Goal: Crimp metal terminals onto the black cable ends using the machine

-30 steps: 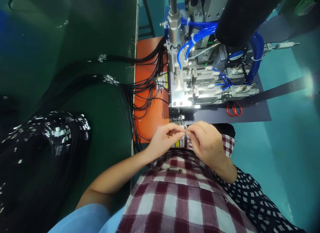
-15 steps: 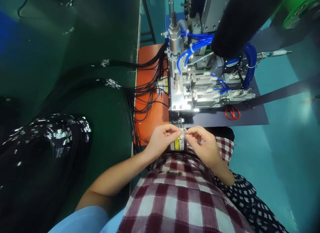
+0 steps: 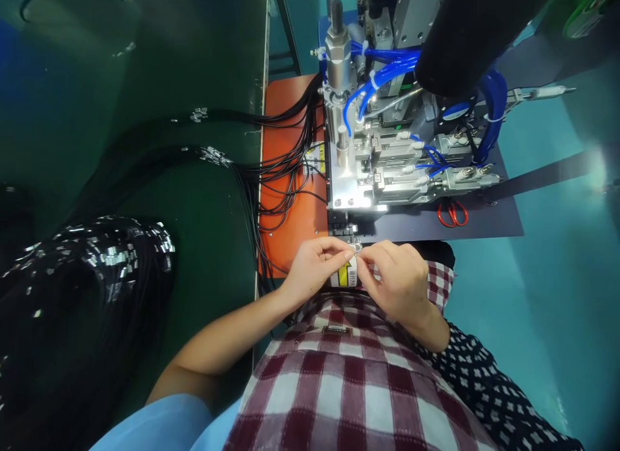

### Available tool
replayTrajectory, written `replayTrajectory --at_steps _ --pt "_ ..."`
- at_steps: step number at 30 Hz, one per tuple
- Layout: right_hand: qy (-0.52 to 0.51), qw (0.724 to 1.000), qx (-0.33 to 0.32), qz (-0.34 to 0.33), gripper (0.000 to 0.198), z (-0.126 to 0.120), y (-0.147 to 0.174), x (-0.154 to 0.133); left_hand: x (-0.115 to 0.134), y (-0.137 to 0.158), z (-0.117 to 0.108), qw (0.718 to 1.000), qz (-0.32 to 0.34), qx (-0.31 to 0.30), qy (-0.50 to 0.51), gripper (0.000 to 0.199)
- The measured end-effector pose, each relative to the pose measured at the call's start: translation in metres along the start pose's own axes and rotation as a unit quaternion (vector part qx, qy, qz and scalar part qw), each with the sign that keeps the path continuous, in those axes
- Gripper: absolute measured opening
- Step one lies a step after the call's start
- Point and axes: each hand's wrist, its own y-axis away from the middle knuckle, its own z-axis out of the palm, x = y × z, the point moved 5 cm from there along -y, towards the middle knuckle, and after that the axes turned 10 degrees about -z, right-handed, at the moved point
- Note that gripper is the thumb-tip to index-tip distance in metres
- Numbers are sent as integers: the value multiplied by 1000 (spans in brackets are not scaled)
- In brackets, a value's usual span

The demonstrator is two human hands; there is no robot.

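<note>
In front of the machine's near end, my left hand [image 3: 317, 265] is pinched closed, thumb against forefinger. My right hand [image 3: 397, 280] pinches from the other side, its fingertips almost meeting the left ones. A tiny pale piece shows between the two sets of fingertips, too small to name. Just below the fingertips is a white and yellow label [image 3: 345, 276]. Black cables [image 3: 290, 192] with small silver ends run from the table across an orange board [image 3: 285, 241] to the left side of the metal machine [image 3: 351, 179].
A dark green table [image 3: 208, 244] fills the left side, with a big coil of black cables [image 3: 58, 322] with shiny ends. Red-handled scissors [image 3: 453, 214] lie on the grey plate [image 3: 498, 225] right of the machine. Blue air hoses [image 3: 387, 70] arch over it.
My right hand has turned over slightly, knuckles higher, with its fingertips shifting a little left toward the left hand. The left hand stays almost still. The view has shifted slightly.
</note>
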Motion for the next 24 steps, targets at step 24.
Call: replayTrajectory --at_steps 24 --pt "-45 997 -39 50 16 -1 -3 7 2 -1 0 996 24 -19 -81 24"
